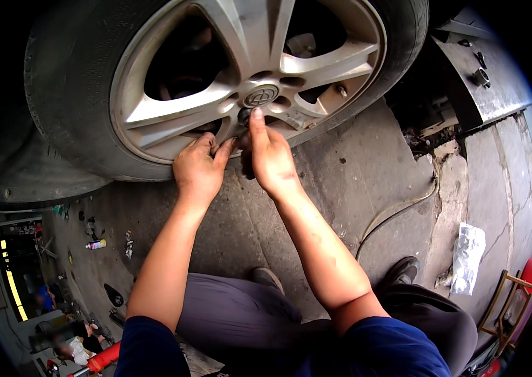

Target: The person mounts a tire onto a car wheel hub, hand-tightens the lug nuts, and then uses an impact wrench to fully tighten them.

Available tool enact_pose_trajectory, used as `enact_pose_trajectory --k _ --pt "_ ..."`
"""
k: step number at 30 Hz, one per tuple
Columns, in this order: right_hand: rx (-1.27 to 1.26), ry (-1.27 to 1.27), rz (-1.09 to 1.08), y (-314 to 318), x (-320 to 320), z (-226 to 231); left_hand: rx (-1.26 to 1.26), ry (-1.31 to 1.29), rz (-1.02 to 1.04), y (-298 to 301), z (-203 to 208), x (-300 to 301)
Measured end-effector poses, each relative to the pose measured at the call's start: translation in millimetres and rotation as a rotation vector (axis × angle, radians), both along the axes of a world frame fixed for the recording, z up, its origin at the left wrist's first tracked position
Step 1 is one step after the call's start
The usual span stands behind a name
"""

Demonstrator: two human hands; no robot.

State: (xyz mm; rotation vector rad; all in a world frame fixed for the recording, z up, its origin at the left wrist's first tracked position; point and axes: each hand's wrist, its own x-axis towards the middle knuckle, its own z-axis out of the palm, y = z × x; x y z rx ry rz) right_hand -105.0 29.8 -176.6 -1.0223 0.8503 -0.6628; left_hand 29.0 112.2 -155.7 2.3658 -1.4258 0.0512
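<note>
Hands point(200, 166) point(272, 157) sit close together near the lower edge of the wheel point(256, 56), grip unclear, open floor point(335, 182) beneath.

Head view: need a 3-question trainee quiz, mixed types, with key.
1. Which hand is nearer the cap of the wheel?
A) left hand
B) right hand
2. True or false: the white plastic lies on the ground to the person's right.
3. Fill in: the sleeves are dark ____.

Key: 1 B; 2 true; 3 blue.
</note>
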Motion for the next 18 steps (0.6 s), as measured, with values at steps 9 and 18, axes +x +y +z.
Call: enact_pose_trajectory --k 9,18 --pt "-0.769 0.475 -0.301 10 9 0 -0.014 -0.028 -0.015 3 -3 3" --pt "0.174 -0.042 -0.238 5 22 6 -0.085 -0.08 -0.051 2 -2 -1"
